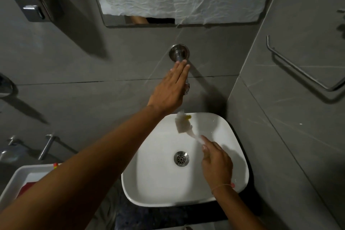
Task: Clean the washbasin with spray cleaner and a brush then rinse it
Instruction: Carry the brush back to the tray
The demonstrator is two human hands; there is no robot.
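White brush (183,124) was gripped by the right hand (216,164) at frame centre, over the basin (233,147). Left hand (170,87) lay flat and open on the wall tap (179,53) above. Drain (181,158) sat below the brush.

The left hand (170,87) lies flat, fingers straight, on top of the wall tap (179,53) above the far edge of the white washbasin (237,155). The right hand (216,164) is closed on the handle of a white brush (183,124), whose blurred head seems to be against the far inner wall. The steel drain (181,158) sits mid-bowl. A second white basin (20,175) lies near left.
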